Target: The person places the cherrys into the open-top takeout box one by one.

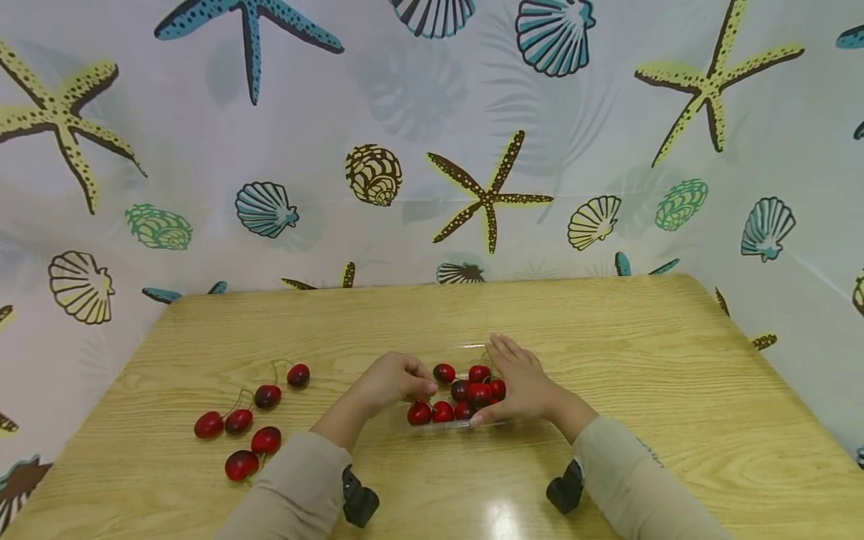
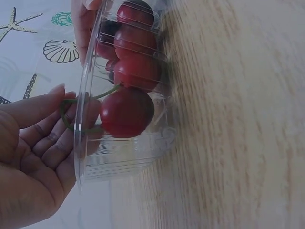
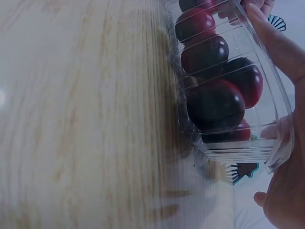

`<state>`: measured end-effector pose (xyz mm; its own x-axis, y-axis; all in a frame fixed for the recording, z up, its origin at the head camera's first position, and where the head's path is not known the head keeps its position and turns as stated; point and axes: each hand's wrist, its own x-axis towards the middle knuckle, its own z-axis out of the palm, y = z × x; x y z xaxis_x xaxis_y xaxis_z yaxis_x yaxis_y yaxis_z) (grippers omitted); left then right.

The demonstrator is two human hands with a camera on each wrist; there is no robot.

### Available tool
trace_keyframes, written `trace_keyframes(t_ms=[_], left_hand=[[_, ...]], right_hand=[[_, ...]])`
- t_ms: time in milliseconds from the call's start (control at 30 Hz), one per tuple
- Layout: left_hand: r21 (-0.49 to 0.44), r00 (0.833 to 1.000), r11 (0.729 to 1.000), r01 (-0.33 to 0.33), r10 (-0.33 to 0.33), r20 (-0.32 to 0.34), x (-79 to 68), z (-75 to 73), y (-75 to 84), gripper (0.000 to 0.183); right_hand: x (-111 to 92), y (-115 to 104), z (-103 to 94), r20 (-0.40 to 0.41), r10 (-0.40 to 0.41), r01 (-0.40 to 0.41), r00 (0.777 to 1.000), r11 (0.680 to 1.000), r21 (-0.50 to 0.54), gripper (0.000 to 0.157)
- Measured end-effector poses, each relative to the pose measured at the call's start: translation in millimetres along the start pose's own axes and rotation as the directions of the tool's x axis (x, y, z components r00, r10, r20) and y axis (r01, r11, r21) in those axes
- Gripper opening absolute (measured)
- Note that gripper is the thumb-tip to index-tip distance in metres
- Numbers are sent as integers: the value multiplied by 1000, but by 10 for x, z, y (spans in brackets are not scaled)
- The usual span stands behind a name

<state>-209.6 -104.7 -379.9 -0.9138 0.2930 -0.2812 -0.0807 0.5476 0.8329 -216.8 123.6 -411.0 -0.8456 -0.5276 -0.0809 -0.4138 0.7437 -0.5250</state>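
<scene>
Cherry (image 2: 127,114) in clear box (image 2: 79,160), stem (image 2: 110,91) at left fingers (image 2: 58,148).

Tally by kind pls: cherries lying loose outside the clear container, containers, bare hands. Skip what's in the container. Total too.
Loose cherries: 6
Clear container: 1
Bare hands (left hand, right hand): 2
Total: 9

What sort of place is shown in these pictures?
Probably an indoor tabletop workspace: a wood-grain table, a seashell-patterned sheet behind it, and cherries, some in a clear container.
</scene>
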Motion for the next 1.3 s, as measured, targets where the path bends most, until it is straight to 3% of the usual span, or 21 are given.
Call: trace_keyframes(t_ms=[467, 800, 1067, 1300], left_hand=[[89, 999, 995, -34, 33, 10, 0, -7, 6, 10], [70, 999, 996, -45, 47, -27, 23, -34, -31, 13], [63, 995, 996, -63, 67, -76, -11, -145, -103, 17], [30, 995, 997, -67, 69, -65, -108, -274, -137, 23]], right_hand=[[6, 10, 8, 4, 2, -2, 1000, 1000, 2, 121], [11, 25, 7, -6, -9, 9, 1000, 1000, 2, 119], [17, 32, 13, -6, -2, 2, 1000, 1000, 2, 116], [13, 9, 0, -4, 2, -2, 1000, 1000, -1, 117]])
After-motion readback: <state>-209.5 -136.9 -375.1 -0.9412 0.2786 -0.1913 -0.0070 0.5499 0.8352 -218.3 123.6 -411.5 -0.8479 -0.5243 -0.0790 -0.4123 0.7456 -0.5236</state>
